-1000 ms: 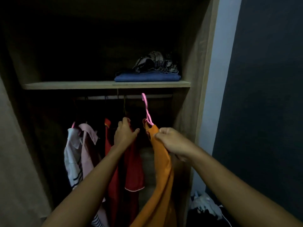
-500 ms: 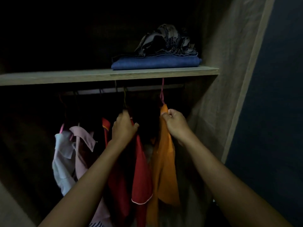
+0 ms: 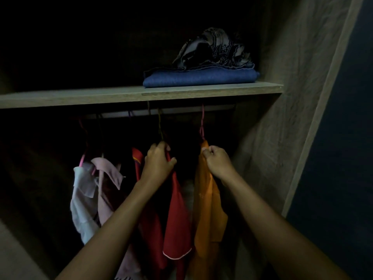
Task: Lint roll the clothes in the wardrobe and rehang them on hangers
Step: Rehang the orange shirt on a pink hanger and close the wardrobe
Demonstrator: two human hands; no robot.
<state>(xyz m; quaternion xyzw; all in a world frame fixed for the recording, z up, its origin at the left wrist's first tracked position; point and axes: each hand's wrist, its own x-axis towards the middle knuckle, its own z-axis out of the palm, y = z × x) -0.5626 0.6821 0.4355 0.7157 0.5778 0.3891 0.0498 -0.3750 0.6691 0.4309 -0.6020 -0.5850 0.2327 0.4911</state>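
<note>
In the head view, the orange garment (image 3: 207, 209) is seen hanging inside the wardrobe at the right end of the row. It is carried on a pink hanger (image 3: 201, 126), whose hook runs up toward the rail (image 3: 175, 113) and is lost behind the front edge of the shelf (image 3: 121, 97). Whether the hook is seated on the rail cannot be told.

The right hand (image 3: 217, 162) is closed tight at the garment's top, where the cloth is pinched just below the hook. The left hand (image 3: 159, 162) is curled round the top of the red garment (image 3: 175, 219) just beside it, under a darker hanger (image 3: 160, 126). A dark gap is seen between the two garments.

Further left, a pale pink garment (image 3: 109, 178) and a white garment (image 3: 82, 199) are hung. On the shelf a folded blue cloth (image 3: 199, 78) is laid, with a crumpled patterned cloth (image 3: 214, 49) on top. No lint roller is shown.

The orange garment is judged to be light, soft and limp, since it drapes in long loose folds. If it were pulled by the cloth alone, it would probably slide off the hanger's shoulders. It is therefore best taken at the hanger's neck, where the stiff part gives control. The thin hook is judged to be easily tilted, so its seat on the rail should be felt for in this dim light.
</note>
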